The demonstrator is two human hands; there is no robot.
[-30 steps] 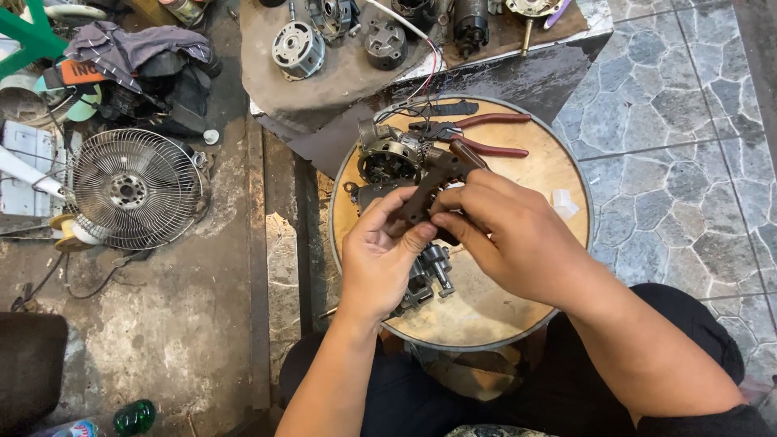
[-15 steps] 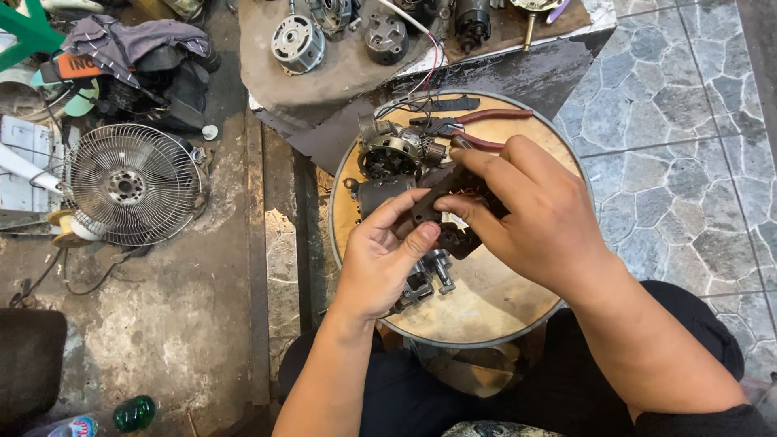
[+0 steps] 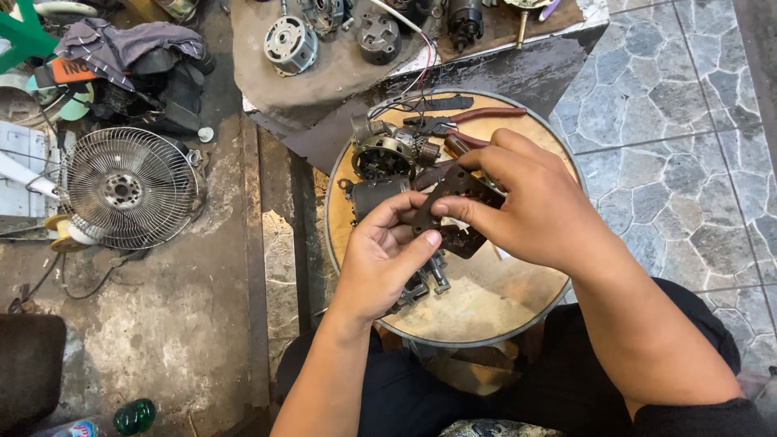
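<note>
Both hands pinch a dark brown bracket plate [image 3: 455,209] above the round tabletop [image 3: 502,299], the left hand [image 3: 387,259] gripping its near-left corner, the right hand [image 3: 530,202] its far-right side, long axis slanting near-left to far-right, motor [image 3: 382,155] beyond

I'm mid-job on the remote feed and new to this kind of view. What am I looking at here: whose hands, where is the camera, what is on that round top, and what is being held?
The single picture comes from a camera worn on the person's head, looking down. No machine: two bare hands. The left hand and right hand together hold a dark, flat metal bracket above a round wooden tabletop. On it lie a small motor, red-handled pliers and some small metal parts. On the floor to the left lies a wire fan guard.
</note>
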